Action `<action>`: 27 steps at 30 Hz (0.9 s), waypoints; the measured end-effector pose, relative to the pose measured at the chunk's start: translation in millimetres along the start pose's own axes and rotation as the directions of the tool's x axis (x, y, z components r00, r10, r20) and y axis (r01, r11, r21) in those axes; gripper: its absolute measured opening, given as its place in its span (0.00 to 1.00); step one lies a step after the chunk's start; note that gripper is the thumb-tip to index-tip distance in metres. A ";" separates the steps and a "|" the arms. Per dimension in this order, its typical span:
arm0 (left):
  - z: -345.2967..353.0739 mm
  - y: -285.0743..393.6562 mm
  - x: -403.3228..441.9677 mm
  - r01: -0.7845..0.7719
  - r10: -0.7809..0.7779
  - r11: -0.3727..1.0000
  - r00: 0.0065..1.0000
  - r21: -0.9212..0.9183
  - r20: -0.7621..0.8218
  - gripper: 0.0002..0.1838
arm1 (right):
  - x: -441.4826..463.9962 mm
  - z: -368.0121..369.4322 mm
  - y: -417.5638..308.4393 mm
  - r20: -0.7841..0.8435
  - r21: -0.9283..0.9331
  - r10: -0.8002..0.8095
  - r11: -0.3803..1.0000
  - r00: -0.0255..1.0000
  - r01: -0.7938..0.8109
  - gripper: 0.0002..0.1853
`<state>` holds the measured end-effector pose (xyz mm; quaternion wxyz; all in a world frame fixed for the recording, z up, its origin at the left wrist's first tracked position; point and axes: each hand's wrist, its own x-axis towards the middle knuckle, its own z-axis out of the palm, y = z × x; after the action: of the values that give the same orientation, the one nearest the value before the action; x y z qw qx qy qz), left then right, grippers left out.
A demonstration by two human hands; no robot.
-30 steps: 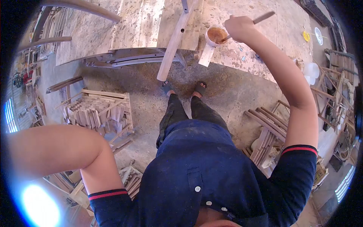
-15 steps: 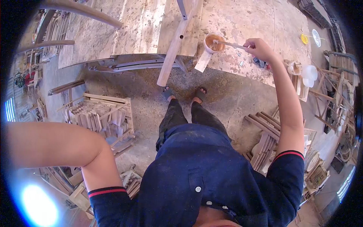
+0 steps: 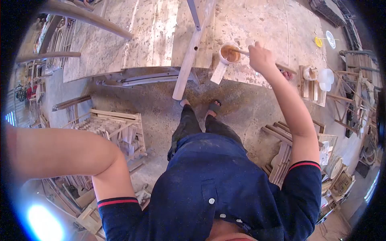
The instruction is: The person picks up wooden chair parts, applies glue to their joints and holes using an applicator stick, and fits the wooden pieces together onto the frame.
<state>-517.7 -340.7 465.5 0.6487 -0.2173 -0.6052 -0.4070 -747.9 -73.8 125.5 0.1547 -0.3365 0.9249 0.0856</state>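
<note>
My right hand [image 3: 261, 58] is closed around a thin stick [image 3: 242, 52] above the bench. The stick's far end reaches into a pale cup [image 3: 223, 59] of orange-brown paste, where its tip is hard to make out. A flat strip of light wood [image 3: 218, 73] runs from the cup past the bench's front edge. Left of the cup, a wooden leg-like piece [image 3: 185, 66] with a dark hole sticks out over the edge. My left forearm [image 3: 60, 154] stretches to the left rim of the view, and its hand lies outside the picture.
The stained workbench [image 3: 257, 24] spans the front. Long wooden poles [image 3: 92, 20] jut in at upper left. Stacked wooden parts [image 3: 116, 124] stand on the floor at left, more timber [image 3: 279, 160] at right. A white container [image 3: 325, 78] and a yellow ring [image 3: 318, 41] are farther right.
My right hand has moved left, closer to the cup, and turned so its back shows. The stick reaches into the cup in both frames. The whole view has shifted slightly.
</note>
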 end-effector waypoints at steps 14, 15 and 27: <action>-29.6 -11.5 6.8 0.008 -0.008 1.000 1.000 -0.004 0.024 0.07 | -4.2 34.4 -6.4 -0.038 0.197 0.093 0.977 0.995 -0.084 0.07; -28.7 -11.8 6.3 0.003 -0.003 1.000 1.000 -0.009 0.020 0.07 | -4.2 36.8 -4.3 -0.050 0.210 0.092 0.974 0.994 -0.080 0.07; -8.9 -4.1 1.8 -0.069 0.056 0.994 0.988 0.087 0.147 0.07 | -2.6 63.4 30.4 0.103 0.624 0.019 0.777 0.994 -0.079 0.13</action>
<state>-515.6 -350.4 464.8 0.6249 -0.2351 -0.6615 -0.3416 -751.2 -32.6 68.6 0.2976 -0.2373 0.9011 -0.2078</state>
